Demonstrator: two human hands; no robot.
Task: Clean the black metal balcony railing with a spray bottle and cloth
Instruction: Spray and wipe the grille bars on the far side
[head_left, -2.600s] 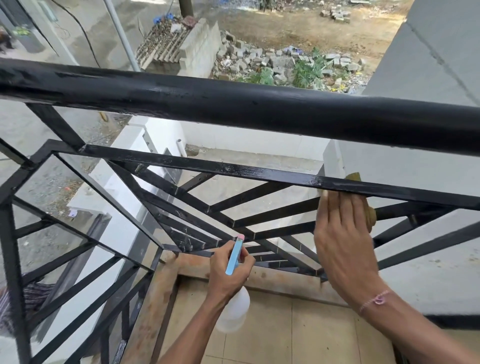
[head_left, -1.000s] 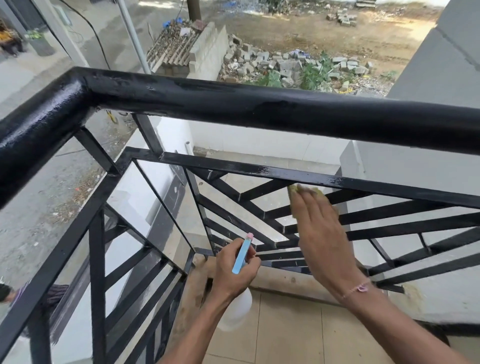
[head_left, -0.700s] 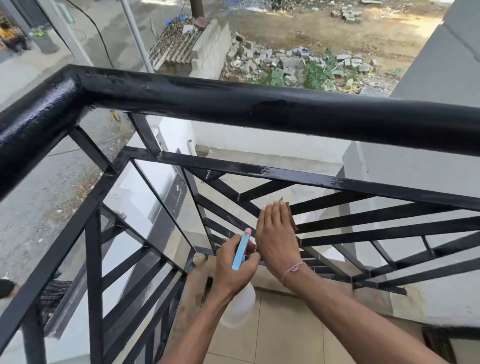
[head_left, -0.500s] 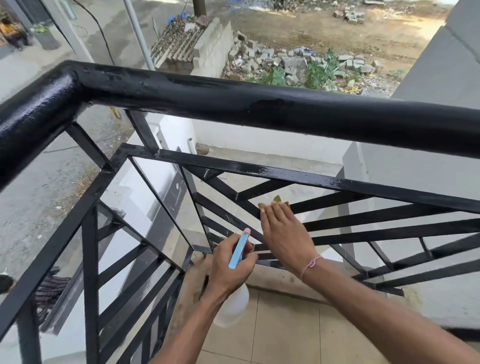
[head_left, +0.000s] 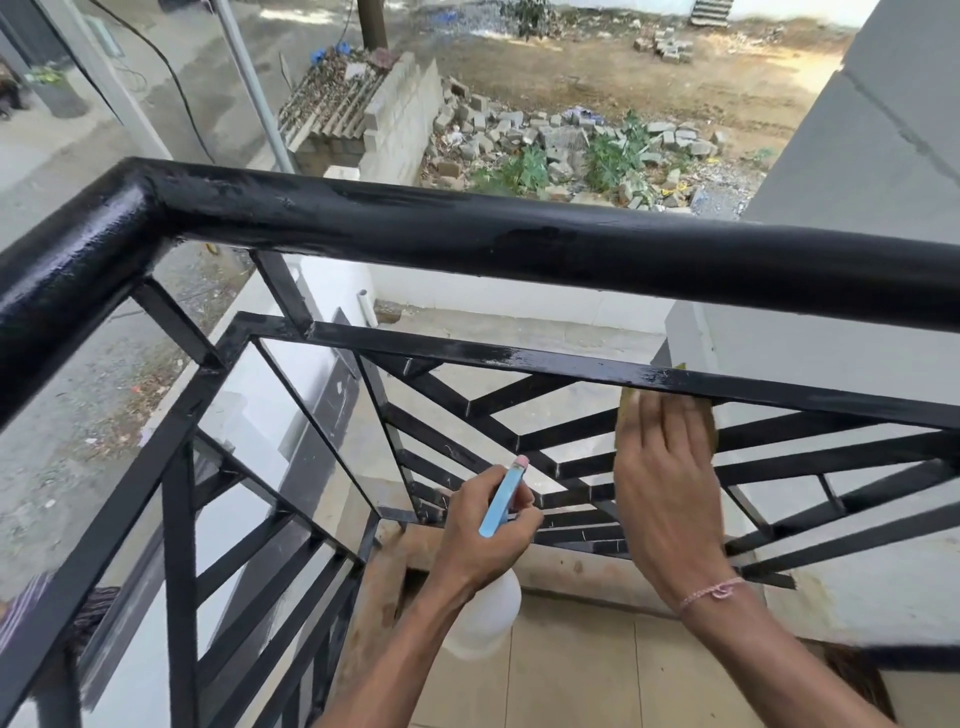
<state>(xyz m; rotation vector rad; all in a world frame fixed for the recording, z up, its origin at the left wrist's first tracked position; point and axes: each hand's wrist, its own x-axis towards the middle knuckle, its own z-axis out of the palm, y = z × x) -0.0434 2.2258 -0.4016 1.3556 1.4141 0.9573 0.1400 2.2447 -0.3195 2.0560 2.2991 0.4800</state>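
The right hand lies flat, fingers straight and close together, pressing a yellowish cloth against the bars of the railing. Only the cloth's edges peek out around the fingertips. The fingertips sit just under a thin flat bar that runs long ways from left to right, dropping a little to the right. So the bar lies just above this grip, and its long line goes sideways across it. That bar looks wet and shiny near the hand. The next wipe, I think, should slide along that line, left or right, not up and down.

The left hand is lower and to the left of the right hand, near it but not touching. Its fingers are curled round the neck of the bottle. The blue trigger with a pink tip sticks up out of this grip, pointing at the slanted bars just past it. The white body hangs under the hand.

The right hand is the nearer one to the thin bar. The big round top rail is well above both hands.

A pink string goes round the right wrist. I can see no brand, label or words anywhere on the bottle or the cloth.
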